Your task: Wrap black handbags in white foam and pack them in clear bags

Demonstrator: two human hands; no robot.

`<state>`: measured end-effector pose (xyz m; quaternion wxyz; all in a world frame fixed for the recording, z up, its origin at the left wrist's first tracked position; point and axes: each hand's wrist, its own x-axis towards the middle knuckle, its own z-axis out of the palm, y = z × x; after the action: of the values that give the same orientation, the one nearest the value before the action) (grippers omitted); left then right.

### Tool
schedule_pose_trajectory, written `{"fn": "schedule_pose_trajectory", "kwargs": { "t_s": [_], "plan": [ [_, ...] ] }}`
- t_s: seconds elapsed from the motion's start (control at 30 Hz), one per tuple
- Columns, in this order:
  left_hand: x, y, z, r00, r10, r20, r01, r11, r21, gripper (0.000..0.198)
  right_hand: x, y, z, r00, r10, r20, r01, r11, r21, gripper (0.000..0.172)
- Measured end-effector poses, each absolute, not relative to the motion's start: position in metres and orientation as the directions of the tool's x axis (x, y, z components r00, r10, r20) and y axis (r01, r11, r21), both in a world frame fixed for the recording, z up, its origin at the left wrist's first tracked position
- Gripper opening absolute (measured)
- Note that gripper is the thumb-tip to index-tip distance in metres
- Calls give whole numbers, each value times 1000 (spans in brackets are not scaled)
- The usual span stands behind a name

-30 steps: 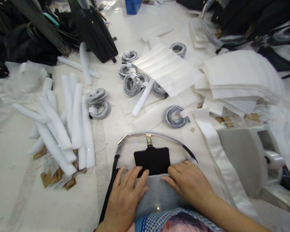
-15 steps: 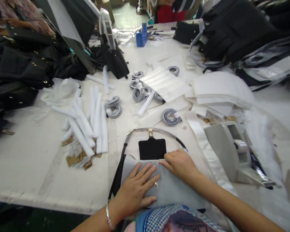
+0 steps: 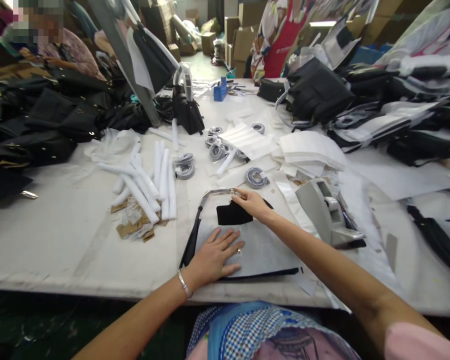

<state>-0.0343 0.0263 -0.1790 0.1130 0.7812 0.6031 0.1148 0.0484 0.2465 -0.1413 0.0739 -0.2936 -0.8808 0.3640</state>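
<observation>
Boxes (image 3: 251, 15) stand beyond the bag (image 3: 266, 250) on the bench (image 3: 71, 200); left fingers (image 3: 223, 241) spread on it, right fingers (image 3: 241, 197) pinch its clip (image 3: 231, 194).

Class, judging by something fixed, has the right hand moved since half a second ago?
Yes: measured against the nearest grey coil, the right hand has moved forward, closer to it, and is now at the metal clasp.

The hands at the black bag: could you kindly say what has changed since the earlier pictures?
The right hand left the top edge of the grey sheet, moving forward to the metal clasp. The left hand has drawn back from that edge and rests flat on the sheet. The white tubes and grey coils stayed put.
</observation>
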Motion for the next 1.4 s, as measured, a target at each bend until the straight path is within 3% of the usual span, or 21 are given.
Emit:
{"fn": "schedule_pose_trajectory", "kwargs": {
  "t_s": [0.1,0.17,0.27,0.4,0.63,0.87,1.0,1.13,1.27,1.4],
  "plan": [
    [-34,26,-178,234,969,77,907,-246,342,60,85,225,-133,-883,461,86,210,553,-806,37],
    [-34,26,-177,231,967,104,898,-253,359,59,114,209,-136,-927,318,201,22,580,-814,35],
    [-33,25,-178,234,962,141,889,-270,370,55,145,193,-151,-967,132,217,-64,701,-710,47],
    [-32,19,-183,218,949,227,898,-286,335,49,157,187,-171,-984,20,179,-91,802,-590,53],
    [-28,3,-188,194,902,386,924,-300,237,43,153,185,-179,-987,-20,157,-100,847,-522,44],
    [-29,0,-186,432,829,356,825,-522,216,39,154,181,-179,-997,-27,67,-55,886,-460,47],
    [-16,-1,-173,397,861,317,844,-478,242,33,154,179,-179,-999,-31,28,-40,900,-434,49],
    [6,-11,-169,278,911,304,900,-358,250,36,152,178,-177,-997,-57,59,-74,936,-343,38],
    [14,-21,-190,221,899,377,937,-303,173,47,146,179,-173,-985,-137,104,-157,963,-220,21],
    [11,-22,-209,240,847,475,941,-323,102,59,139,180,-168,-985,-165,54,-170,977,-130,15]
  ]
}}
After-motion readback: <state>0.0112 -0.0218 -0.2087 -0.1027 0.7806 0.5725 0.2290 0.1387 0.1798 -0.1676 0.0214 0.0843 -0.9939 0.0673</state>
